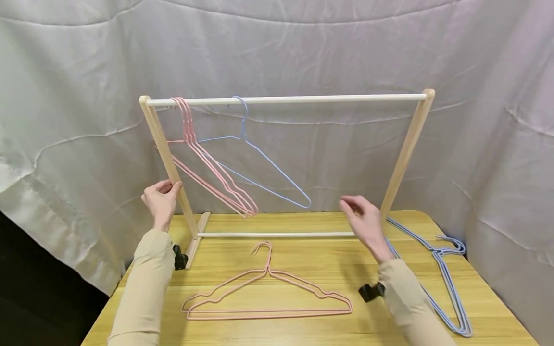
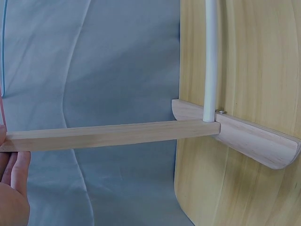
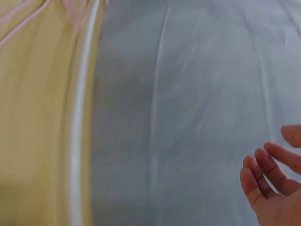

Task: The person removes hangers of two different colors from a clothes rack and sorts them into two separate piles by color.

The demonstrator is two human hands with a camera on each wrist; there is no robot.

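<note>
My left hand point(image 1: 159, 203) grips the left wooden post point(image 1: 160, 139) of a clothes rack partway up, thumb in front and fingers behind. In the left wrist view its fingers wrap the post point(image 2: 103, 136) at the left edge. My right hand point(image 1: 367, 226) is in the air just left of the right post point(image 1: 404, 158), fingers loosely bent around nothing. From the white top rail point(image 1: 329, 99) hang three pink wire hangers point(image 1: 187, 122) close to the left post, and one blue wire hanger point(image 1: 244, 129) to their right.
Two pink hangers point(image 1: 268, 267) lie overlapping on the wooden table point(image 1: 242, 331), in front of the white lower bar point(image 1: 277, 235). A stack of blue hangers point(image 1: 440, 252) lies at the table's right, past the right post. A grey curtain point(image 1: 324, 57) closes off the back.
</note>
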